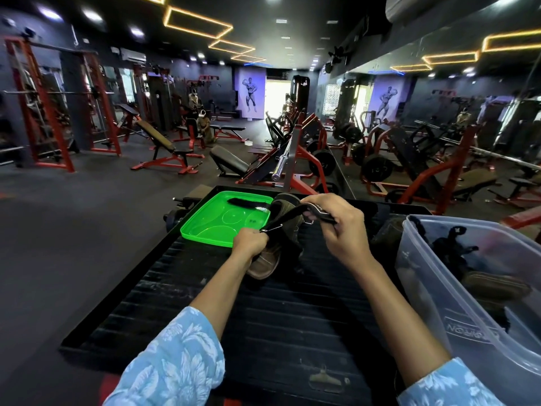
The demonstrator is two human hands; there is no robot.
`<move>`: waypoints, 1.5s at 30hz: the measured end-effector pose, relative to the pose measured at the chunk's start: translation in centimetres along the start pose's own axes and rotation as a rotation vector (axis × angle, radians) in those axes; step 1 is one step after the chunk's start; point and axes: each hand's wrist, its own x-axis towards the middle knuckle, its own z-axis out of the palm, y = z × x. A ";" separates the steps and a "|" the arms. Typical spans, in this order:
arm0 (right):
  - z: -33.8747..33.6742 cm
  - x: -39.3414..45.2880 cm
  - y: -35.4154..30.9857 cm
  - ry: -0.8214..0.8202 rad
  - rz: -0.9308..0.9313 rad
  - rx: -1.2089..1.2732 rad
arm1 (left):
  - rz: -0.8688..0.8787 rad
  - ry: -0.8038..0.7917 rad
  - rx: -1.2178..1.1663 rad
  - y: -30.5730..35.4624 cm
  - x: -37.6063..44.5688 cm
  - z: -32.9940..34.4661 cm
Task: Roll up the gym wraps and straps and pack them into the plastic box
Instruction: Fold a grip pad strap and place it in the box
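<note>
Strap (285, 221): a black webbing band with a brown padded section, held above the black ribbed platform (234, 303) between both hands. Left hand (251, 241) has its fingers curled around the lower part of the strap, beside a metal ring (270, 228) at the strap's near end. Right hand (341, 227) pinches the upper end of the band between thumb and curled fingers, holding it taut and raised. The brown padded portion hangs below the left hand, with its lower edge close to the platform; contact cannot be confirmed.

Green lid (225, 219) lies flat on the platform's far left corner, with a small black strap piece (243, 201) resting in it. Clear plastic box (468, 285) stands at the right edge of the platform, holding dark straps and a brown padded item (494, 285). Both forearms show pale blue patterned sleeves (175, 361).
</note>
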 end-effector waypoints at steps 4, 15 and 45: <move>0.4 0.0 -0.7 0.088 -0.120 -0.105 | -0.034 -0.086 -0.071 0.4 0.2 -0.1; 0.6 0.2 1.3 0.395 0.608 0.677 | -0.076 -0.484 -0.808 1.7 -1.4 -0.6; 1.2 -0.5 2.9 0.273 0.941 0.544 | 0.022 -0.255 -0.595 1.0 0.5 1.5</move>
